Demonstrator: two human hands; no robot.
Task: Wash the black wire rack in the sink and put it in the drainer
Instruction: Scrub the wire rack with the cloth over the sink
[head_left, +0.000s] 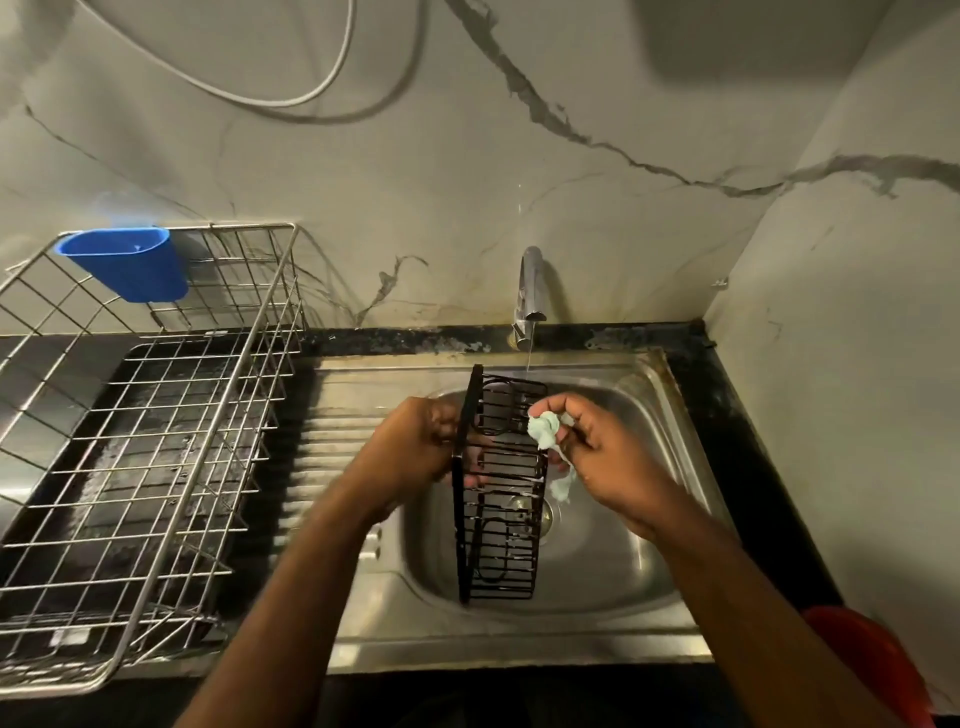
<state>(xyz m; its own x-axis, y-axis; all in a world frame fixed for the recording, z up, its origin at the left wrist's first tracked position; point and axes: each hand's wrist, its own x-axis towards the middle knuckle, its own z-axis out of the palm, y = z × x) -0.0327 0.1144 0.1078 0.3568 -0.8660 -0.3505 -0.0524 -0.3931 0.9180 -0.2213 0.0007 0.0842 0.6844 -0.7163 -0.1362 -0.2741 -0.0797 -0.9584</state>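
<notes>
Far left: wire drainer (156, 467) of bare metal on the dark counter, a blue plastic cup (127, 265) hooked on its far rim. No labels or writing legible anywhere.

Centre: steel sink (623, 571) with ribbed draining board on its left. Black wire rack (498, 488) held over the basin, standing on its long side, long axis running near to far. It is a narrow basket of thin black wire: parallel cross bars, looped wire ends, a solid black strip along the left edge. White specks on the near bars, possibly suds.

Left hand (415, 447) grips the rack's left edge near the far end. Right hand (602, 447) pinches a pale green cloth (545, 431) against the rack's right side.

Tap (530, 286) at the far wall runs a thin stream just beyond the rack.

Near right: part of a red object (872, 665), unidentifiable.
</notes>
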